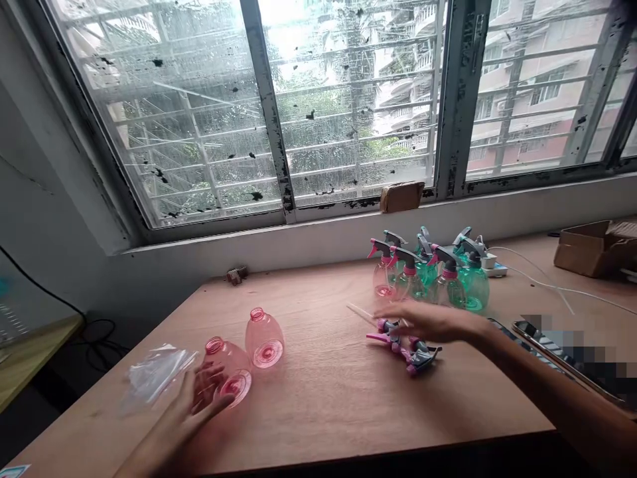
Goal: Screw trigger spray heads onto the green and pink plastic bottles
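My left hand (196, 398) is at the lower part of a pink clear plastic bottle (229, 358) without a cap. Its fingers and thumb are apart around the bottle's near side, and no firm grip shows. Just behind stands a second uncapped pink bottle (265, 337). On the right, my right hand (418, 320) hovers with outstretched fingers over a small pile of pink-and-grey spray nozzles (418, 355). It partly covers them. A thin dip tube (361, 312) sticks out to the left of its fingertips.
Several assembled pink and green spray bottles (448, 285) stand at the back right. Clear plastic bags (160, 372) lie at the left. Phones (557, 348), a white cable (542, 275) and a cardboard box (587, 249) occupy the right side. A window is behind the table (318, 411).
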### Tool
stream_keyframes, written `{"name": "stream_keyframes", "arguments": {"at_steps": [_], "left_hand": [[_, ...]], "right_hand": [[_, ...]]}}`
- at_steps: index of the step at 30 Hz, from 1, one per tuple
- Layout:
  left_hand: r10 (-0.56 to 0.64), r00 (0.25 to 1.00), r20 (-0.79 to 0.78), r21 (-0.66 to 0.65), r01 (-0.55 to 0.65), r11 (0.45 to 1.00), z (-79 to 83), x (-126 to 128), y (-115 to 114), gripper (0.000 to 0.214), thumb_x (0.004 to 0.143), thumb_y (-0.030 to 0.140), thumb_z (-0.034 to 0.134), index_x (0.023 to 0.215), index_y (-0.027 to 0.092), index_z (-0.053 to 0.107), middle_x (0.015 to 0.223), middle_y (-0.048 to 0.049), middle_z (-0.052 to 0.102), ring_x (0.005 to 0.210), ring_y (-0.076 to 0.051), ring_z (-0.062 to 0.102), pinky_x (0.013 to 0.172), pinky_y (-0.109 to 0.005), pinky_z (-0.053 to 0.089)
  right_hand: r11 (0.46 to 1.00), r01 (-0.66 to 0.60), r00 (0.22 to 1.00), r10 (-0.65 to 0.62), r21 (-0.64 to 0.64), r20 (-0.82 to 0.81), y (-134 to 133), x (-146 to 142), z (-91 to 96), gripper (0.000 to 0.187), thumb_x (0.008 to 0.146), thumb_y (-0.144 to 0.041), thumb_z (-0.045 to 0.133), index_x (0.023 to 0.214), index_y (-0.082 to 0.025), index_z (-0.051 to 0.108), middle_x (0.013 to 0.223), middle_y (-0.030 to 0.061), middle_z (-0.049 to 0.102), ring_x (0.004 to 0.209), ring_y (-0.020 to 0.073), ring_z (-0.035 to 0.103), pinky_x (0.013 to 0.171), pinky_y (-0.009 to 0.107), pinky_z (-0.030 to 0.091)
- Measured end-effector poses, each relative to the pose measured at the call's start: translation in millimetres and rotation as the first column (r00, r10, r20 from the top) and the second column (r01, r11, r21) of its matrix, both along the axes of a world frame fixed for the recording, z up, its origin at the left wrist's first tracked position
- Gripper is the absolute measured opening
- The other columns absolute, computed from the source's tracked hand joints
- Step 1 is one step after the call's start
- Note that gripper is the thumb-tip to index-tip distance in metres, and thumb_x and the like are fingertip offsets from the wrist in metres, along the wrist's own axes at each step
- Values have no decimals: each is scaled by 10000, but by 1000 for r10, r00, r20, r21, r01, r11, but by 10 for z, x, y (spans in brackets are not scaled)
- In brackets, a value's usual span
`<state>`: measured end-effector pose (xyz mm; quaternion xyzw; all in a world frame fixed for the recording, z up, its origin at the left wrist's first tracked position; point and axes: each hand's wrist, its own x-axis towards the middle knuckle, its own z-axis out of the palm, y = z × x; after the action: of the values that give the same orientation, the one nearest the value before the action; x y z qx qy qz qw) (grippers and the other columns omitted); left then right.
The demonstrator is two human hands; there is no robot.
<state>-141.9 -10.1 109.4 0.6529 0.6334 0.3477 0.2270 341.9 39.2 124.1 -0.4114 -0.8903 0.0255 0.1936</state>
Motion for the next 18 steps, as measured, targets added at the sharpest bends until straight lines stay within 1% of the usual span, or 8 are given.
{"name": "stream_keyframes", "arguments": {"at_steps": [2, 3, 5, 7, 12, 13, 15, 18], "left_hand": [[-27, 999, -23, -79, 25, 997, -91, 107, 126, 686, 847, 638, 633, 1353, 222, 429, 1491, -173, 576, 1361, -341, 577, 1127, -470, 487], [-10, 998, -62, -66, 6, 998, -134, 171, 190, 708, 885, 645, 582, 1403, 208, 378, 1541, -195, 509, 1418, -350, 509, 1161, -499, 433], [16, 995, -97, -29, -19, 999, -210, 308, 308, 765, 930, 633, 523, 1479, 154, 291, 1579, -251, 421, 1473, -389, 412, 1193, -567, 346], [41, 992, -115, 33, -38, 999, -265, 439, 394, 829, 949, 607, 504, 1533, 107, 195, 1613, -277, 332, 1520, -401, 307, 1221, -562, 287], [189, 970, -152, 272, -143, 952, -222, 679, 330, 1048, 926, 624, 542, 1585, 86, -68, 1689, -266, -28, 1563, -443, -25, 1258, -613, 72], [191, 968, -164, 348, -124, 929, -168, 727, 263, 1034, 926, 617, 556, 1595, 127, -63, 1699, -227, -41, 1574, -401, -33, 1272, -579, 63], [101, 965, -244, 520, 42, 853, -17, 851, 98, 904, 958, 570, 560, 1604, 203, 44, 1694, -204, 80, 1573, -386, 86, 1255, -602, 174], [-158, 911, -382, 484, 343, 805, 256, 1144, -134, 738, 1015, 518, 515, 1597, 285, 124, 1680, -153, 214, 1561, -356, 190, 1226, -601, 281]], "right_hand": [[978, 178, 983, -171, 112, -63, 164, 57, 232, 315, 1024, -266, 552, 1320, -241, 656, 1415, 66, 641, 1266, 242, 596, 1044, 335, 470], [937, 303, 952, -287, 173, -110, 261, 82, 332, 362, 1049, -258, 479, 1387, -181, 583, 1490, 130, 556, 1323, 279, 530, 1090, 396, 417], [811, 529, 848, -498, 250, -180, 454, 125, 460, 423, 1051, -234, 418, 1433, -66, 489, 1475, 267, 505, 1329, 396, 469, 1075, 553, 354], [711, 650, 759, -625, 269, -180, 602, 148, 484, 385, 1017, -217, 471, 1318, 4, 562, 1285, 336, 612, 1231, 470, 511, 984, 606, 377], [635, 716, 687, -715, 290, -131, 565, 95, 394, 181, 975, -239, 569, 928, -121, 698, 995, 225, 744, 1010, 405, 641, 867, 488, 435], [624, 723, 680, -719, 295, -145, 474, 76, 401, 202, 990, -276, 556, 908, -150, 691, 978, 195, 751, 975, 383, 657, 843, 463, 442], [580, 761, 642, -737, 292, -211, 221, 41, 449, 273, 1023, -389, 499, 945, -188, 667, 936, 152, 755, 867, 351, 685, 740, 418, 452], [449, 875, 477, -743, 179, -469, -236, -20, 547, 396, 1039, -511, 378, 1132, -187, 587, 782, 148, 736, 721, 370, 688, 553, 379, 389]]}}
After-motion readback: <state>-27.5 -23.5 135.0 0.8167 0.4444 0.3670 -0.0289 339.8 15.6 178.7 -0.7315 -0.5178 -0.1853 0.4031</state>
